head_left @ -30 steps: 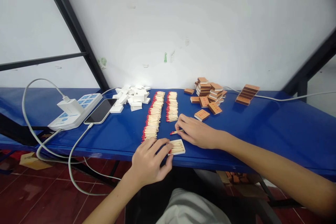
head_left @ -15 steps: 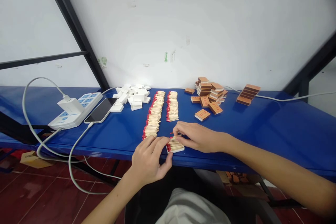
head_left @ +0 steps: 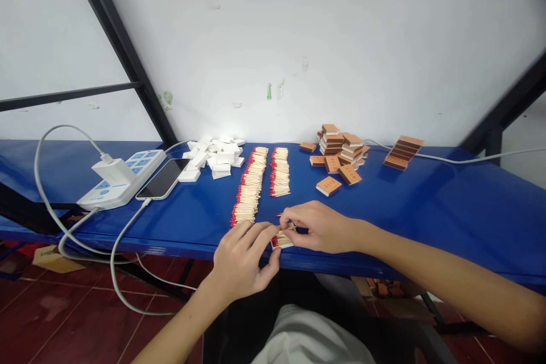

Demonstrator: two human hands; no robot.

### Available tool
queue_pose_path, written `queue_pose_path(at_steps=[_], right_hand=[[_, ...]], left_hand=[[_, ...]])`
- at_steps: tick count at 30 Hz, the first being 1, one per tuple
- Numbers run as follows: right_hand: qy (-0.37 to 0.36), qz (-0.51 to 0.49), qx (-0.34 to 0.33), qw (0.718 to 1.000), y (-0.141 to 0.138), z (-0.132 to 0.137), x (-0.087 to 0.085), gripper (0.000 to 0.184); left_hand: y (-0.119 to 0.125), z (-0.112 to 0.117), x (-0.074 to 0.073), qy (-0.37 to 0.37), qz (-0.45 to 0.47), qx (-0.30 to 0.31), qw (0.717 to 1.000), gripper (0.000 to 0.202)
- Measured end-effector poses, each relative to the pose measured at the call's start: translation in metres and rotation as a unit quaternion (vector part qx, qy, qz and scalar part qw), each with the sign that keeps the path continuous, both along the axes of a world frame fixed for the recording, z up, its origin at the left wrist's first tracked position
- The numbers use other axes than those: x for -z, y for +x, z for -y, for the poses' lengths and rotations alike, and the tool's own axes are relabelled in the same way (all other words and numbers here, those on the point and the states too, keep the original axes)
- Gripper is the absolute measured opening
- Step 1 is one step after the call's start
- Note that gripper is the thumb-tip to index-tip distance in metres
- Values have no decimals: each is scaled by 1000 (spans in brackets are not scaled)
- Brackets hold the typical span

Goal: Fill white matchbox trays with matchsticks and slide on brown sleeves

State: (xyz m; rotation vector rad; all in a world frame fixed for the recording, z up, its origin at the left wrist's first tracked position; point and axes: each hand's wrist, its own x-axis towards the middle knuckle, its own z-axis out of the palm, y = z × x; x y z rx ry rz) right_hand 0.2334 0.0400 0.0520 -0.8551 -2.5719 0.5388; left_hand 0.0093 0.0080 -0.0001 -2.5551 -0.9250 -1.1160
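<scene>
At the front edge of the blue table (head_left: 426, 216), my left hand (head_left: 241, 259) pinches a small white tray of matches (head_left: 281, 239) from its left side. My right hand (head_left: 318, 226) is closed over the same tray from the right, with a single red-tipped match (head_left: 280, 215) pinched in its fingertips just above it. Two long rows of red-tipped matches (head_left: 260, 179) lie right behind my hands.
A heap of white inner trays (head_left: 215, 160) sits at the back left. Orange-brown matchbox sleeves (head_left: 341, 153) are piled at the back right, with a leaning row of them (head_left: 401, 152) further right. A phone (head_left: 164, 179), a power strip (head_left: 121, 179) and cables lie at the left.
My right hand carried the single match from the table towards me and now rests over the tray. The tray has shifted slightly left under both hands.
</scene>
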Motion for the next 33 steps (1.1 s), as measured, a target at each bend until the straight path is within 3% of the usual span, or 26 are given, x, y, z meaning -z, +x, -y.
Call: queue_pose_path(at_steps=[6, 26, 33], right_hand=[[46, 11, 22, 999, -1, 4, -6, 7], [3, -53, -48, 997, 4, -2, -4, 6], [1, -39, -37, 999, 3, -1, -3, 4]], left_hand=[[0, 1, -1, 2, 2, 1, 1000, 29], [1, 1, -3, -5, 23, 5, 1000, 28], [2, 2, -4, -5, 32, 2, 999, 19]])
